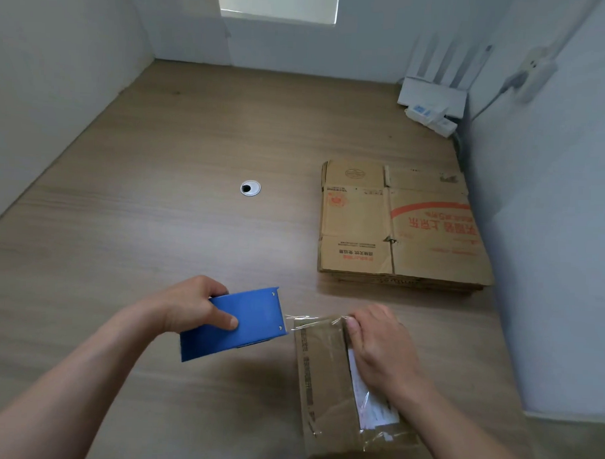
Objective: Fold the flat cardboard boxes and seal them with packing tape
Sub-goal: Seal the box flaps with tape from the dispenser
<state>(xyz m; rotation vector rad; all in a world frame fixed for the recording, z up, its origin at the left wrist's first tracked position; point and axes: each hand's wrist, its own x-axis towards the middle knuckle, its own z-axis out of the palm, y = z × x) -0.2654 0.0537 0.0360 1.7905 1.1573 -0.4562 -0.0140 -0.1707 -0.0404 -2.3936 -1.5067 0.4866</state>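
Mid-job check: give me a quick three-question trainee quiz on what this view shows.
1. True or false: the left hand grips the blue tape dispenser.
2. Relative to the folded box, the stack of flat boxes lies: A) on top of it, B) beyond it, C) nearer the camera.
3. Fill in: the right hand rests on the ____.

Key: 1 true; 2 B; 3 folded box.
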